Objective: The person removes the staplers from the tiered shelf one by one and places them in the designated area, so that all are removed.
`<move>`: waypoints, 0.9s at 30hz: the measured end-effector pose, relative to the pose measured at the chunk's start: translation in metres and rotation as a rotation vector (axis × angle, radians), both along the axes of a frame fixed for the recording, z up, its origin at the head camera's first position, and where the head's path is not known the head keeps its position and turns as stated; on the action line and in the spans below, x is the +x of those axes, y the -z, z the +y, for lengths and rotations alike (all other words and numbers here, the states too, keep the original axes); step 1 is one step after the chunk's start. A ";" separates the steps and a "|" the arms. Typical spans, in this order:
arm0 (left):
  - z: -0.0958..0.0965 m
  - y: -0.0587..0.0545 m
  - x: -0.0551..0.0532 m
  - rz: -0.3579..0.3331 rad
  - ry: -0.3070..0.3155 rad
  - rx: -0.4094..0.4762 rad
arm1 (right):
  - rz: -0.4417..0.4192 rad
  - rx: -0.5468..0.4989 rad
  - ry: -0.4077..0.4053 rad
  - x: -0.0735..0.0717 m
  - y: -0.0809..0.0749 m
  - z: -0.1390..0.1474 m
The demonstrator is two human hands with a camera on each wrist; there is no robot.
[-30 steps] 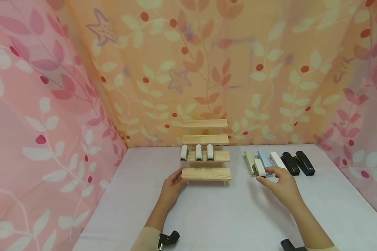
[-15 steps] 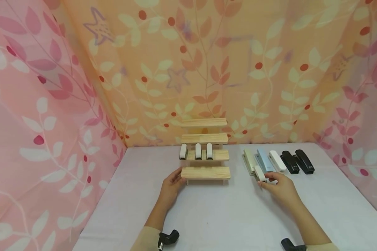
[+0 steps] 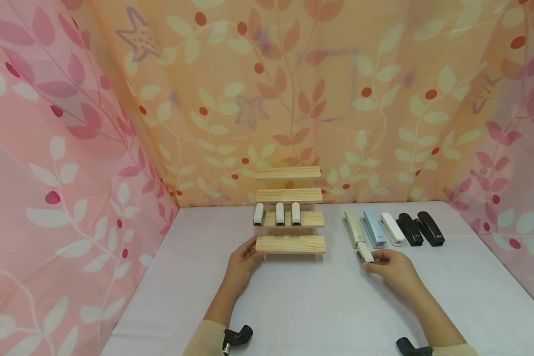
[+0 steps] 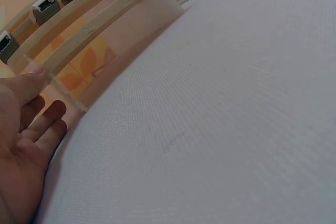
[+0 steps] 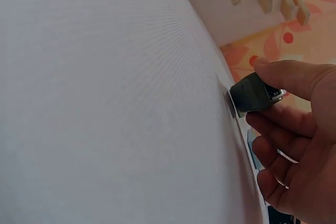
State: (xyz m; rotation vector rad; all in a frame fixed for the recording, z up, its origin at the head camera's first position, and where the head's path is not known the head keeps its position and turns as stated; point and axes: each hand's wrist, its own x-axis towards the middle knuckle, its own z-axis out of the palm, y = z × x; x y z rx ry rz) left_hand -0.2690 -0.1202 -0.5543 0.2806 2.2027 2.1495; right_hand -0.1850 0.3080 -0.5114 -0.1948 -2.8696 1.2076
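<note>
My right hand (image 3: 396,269) pinches a small white stapler (image 3: 366,252) between thumb and fingertips, at the near end of a pale green stapler (image 3: 353,228). In the right wrist view the held stapler (image 5: 253,93) turns a dark end to the camera, low over the cloth. My left hand (image 3: 242,264) grips the left end of a stepped wooden display rack (image 3: 290,244). Up close, the left thumb lies on a plank's end and the other fingers curl by the clear side panel (image 4: 65,94). Three small white staplers (image 3: 280,214) stand on the rack's second tier from the bottom.
Right of the green stapler lie a light blue stapler (image 3: 373,229), a white stapler (image 3: 392,229) and two black staplers (image 3: 430,228), side by side. White cloth (image 3: 293,306) covers the table. A flowered curtain (image 3: 293,89) hangs behind, with pink ones at both sides.
The right hand has drawn the small white stapler toward the table's front, from over the green and blue staplers to the green one's near end. The left hand stays at the rack.
</note>
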 end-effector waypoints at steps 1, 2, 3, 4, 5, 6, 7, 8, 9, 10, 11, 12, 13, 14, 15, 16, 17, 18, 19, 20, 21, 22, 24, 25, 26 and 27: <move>0.000 0.000 0.000 0.000 0.001 0.003 | -0.003 0.002 0.000 0.000 0.000 0.000; 0.000 0.001 0.000 0.001 0.004 0.006 | -0.005 0.004 0.001 0.000 0.000 -0.001; -0.001 0.002 0.000 0.007 0.007 0.010 | -0.007 0.005 0.000 0.001 0.000 -0.001; -0.001 0.002 0.000 0.013 0.010 0.013 | -0.009 0.009 0.000 0.001 0.000 -0.001; -0.001 0.003 0.000 0.013 0.009 0.013 | -0.011 0.012 0.001 0.001 0.000 -0.002; -0.001 0.003 0.000 0.015 0.011 0.016 | -0.014 0.011 0.003 0.001 0.000 -0.002; -0.001 0.003 -0.001 0.019 0.012 0.018 | -0.017 0.013 0.006 0.001 0.001 -0.002; 0.000 0.004 -0.001 0.018 0.011 0.017 | -0.021 0.014 0.007 0.001 0.001 -0.002; 0.000 0.004 -0.001 0.017 0.009 0.019 | -0.028 0.015 0.010 0.001 0.001 -0.003; 0.000 0.004 -0.001 0.013 0.007 0.019 | -0.034 0.016 0.012 0.001 0.001 -0.003; 0.000 0.003 -0.001 0.007 0.004 0.020 | -0.038 0.020 0.014 0.001 0.001 -0.003; 0.000 0.003 -0.001 0.010 0.006 0.019 | -0.043 0.022 0.015 0.001 0.001 -0.003; 0.000 0.003 -0.001 0.006 0.004 0.018 | -0.046 0.023 0.017 0.001 0.001 -0.003; 0.000 0.003 -0.001 0.001 0.002 0.019 | -0.045 0.028 0.017 0.001 0.001 -0.004; 0.000 0.003 -0.001 0.005 0.004 0.018 | -0.042 0.032 0.016 0.001 0.002 -0.004; 0.000 0.002 -0.001 0.006 0.005 0.019 | -0.036 0.041 0.015 0.000 0.003 -0.004; 0.000 0.002 -0.001 0.012 0.008 0.017 | -0.028 0.049 0.013 0.000 0.004 -0.005; 0.000 0.002 -0.001 0.018 0.011 0.015 | -0.020 0.057 0.011 0.000 0.005 -0.005; 0.000 0.002 -0.001 0.012 0.009 0.020 | -0.010 0.066 0.009 0.000 0.006 -0.006; 0.000 0.003 -0.001 0.013 0.010 0.020 | 0.000 0.079 0.008 -0.001 0.007 -0.006; 0.000 0.003 -0.001 0.011 0.010 0.018 | 0.007 0.087 0.007 -0.001 0.008 -0.006; 0.000 0.003 -0.001 0.006 0.009 0.019 | 0.015 0.097 0.008 -0.001 0.009 -0.006; 0.000 0.003 -0.001 -0.001 0.008 0.018 | 0.023 0.111 0.007 -0.001 0.010 -0.007; 0.000 0.003 -0.001 -0.008 0.006 0.019 | 0.026 0.117 0.006 -0.001 0.010 -0.007; 0.000 0.003 -0.001 -0.010 0.006 0.019 | 0.027 0.124 0.006 -0.001 0.011 -0.007; 0.000 0.003 -0.001 -0.013 0.006 0.019 | 0.029 0.130 0.002 -0.001 0.010 -0.007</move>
